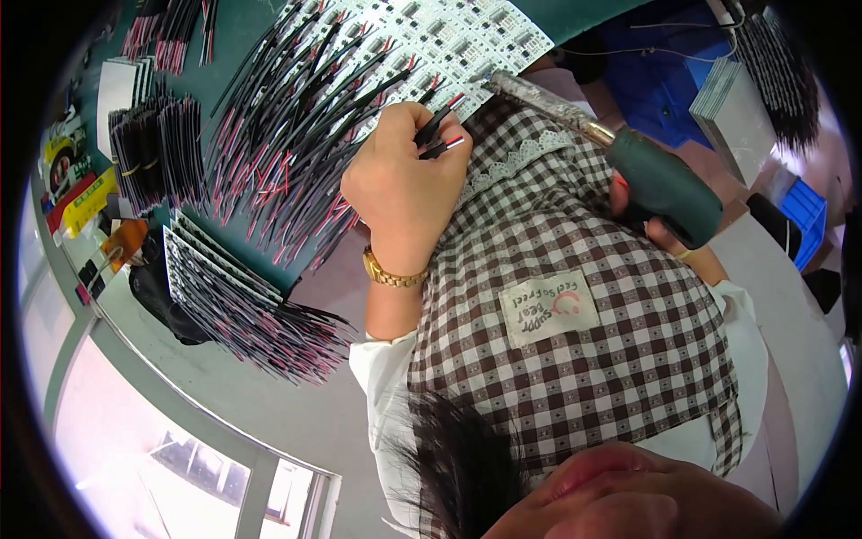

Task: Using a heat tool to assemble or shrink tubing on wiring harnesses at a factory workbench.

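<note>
My left hand [395,184] is closed around short black cables [436,128] whose stripped ends show red and white wires. It is over the near edge of a white circuit board panel [476,40] with rows of small components. Many black cables [278,135] with red and white ends lie across the panel's left part and hang past its edge. In my right hand [666,237], partly hidden, is a soldering iron [669,184] with a dark green handle. Its metal barrel points left, and the tip is at the panel's near right corner, close to the held cables; contact is unclear.
Bundled black cables [157,157] stand at the left of the green table [224,67]. Below them are stacked panels with cables attached [242,296]. At right are stacked boards [732,117], hanging dark cables [781,81] and a blue bin [802,216]. A checked apron covers my front.
</note>
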A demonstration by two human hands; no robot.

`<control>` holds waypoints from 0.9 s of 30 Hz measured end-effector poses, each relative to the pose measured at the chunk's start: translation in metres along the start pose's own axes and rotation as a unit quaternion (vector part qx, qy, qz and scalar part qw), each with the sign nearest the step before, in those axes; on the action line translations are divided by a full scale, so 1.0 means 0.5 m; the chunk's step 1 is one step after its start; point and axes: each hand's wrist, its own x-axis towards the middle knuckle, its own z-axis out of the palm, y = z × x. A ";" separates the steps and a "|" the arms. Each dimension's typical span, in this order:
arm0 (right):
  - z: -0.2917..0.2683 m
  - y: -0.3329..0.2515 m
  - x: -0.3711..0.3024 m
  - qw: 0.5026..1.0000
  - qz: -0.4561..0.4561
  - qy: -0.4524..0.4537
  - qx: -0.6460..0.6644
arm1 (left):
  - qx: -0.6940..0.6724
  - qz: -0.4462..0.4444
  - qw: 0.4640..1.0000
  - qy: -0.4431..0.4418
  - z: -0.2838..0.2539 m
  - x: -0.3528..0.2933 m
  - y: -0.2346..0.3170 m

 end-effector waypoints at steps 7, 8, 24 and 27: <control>-0.042 -0.075 0.063 0.961 0.216 -0.156 0.078 | -0.012 -0.043 0.998 -0.034 -0.002 0.004 0.004; -0.030 -0.058 0.056 0.987 0.113 -0.102 0.057 | -0.017 -0.052 0.998 -0.042 -0.002 0.006 0.004; -0.066 0.022 -0.037 0.987 0.074 -0.145 0.009 | -0.054 -0.069 0.992 -0.090 -0.010 0.021 -0.003; -0.028 -0.016 0.024 0.995 -0.052 -0.058 -0.055 | -0.071 -0.064 0.992 -0.081 0.000 0.018 -0.001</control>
